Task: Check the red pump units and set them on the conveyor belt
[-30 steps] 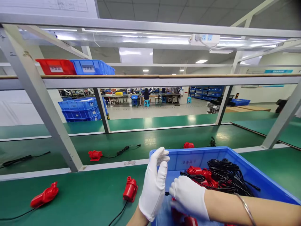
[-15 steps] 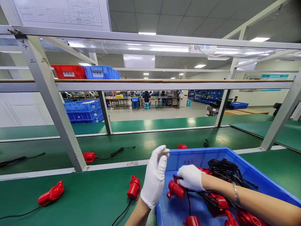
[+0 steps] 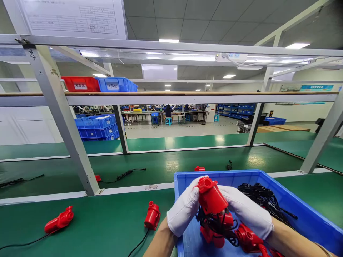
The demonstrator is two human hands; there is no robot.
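Above the blue bin (image 3: 184,246) I hold a red pump (image 3: 211,196), its round port turned up. My left hand (image 3: 183,208), in a white glove, is closed on the pump's left side. My right hand (image 3: 248,210), also gloved, grips it from the right, its fingertips partly hidden behind the body. A bundled black cord (image 3: 221,226) hangs beneath the pump. Lower in the bin lie more red pumps (image 3: 248,237) and a heap of black cords (image 3: 264,198), partly covered by my right hand and forearm.
On the green surface at left lie a red pump (image 3: 59,219) and another pump (image 3: 152,215), both with cords. Beyond the white strip, the green belt (image 3: 160,166) carries more pumps and cords. A grey post (image 3: 72,142) stands front left; red and blue boxes (image 3: 118,85) sit on the shelf.
My right hand has raised the pump from inside the bin. My left hand has moved right and closed on it. Items on the far belt have shifted left.
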